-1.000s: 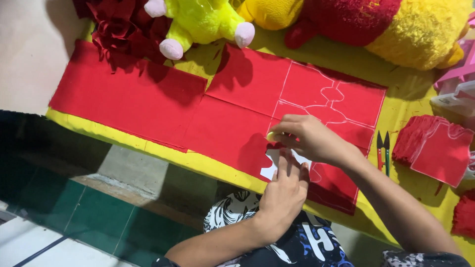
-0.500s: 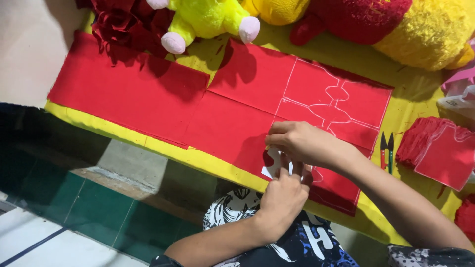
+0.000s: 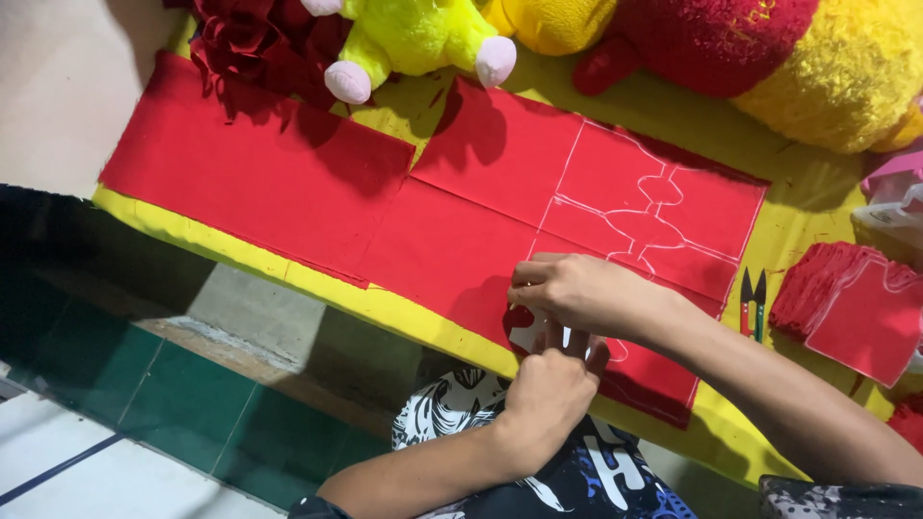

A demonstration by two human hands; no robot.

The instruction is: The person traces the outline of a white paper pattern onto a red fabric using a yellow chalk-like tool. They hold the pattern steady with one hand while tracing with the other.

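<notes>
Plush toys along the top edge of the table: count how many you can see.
3, perhaps more out of frame: a lime-green plush toy with pink feet top centre, a yellow plush toy beside it, and a red-and-yellow plush toy top right.

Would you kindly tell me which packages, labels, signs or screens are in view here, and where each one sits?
No labels, signs or screens show.
The only possible package: a pink and white bundle, right edge above the stack of red cut pieces; cut off, so I cannot tell.
Otherwise: red fabric with white outlines, and a white template under both hands, left hand and right hand.
</notes>
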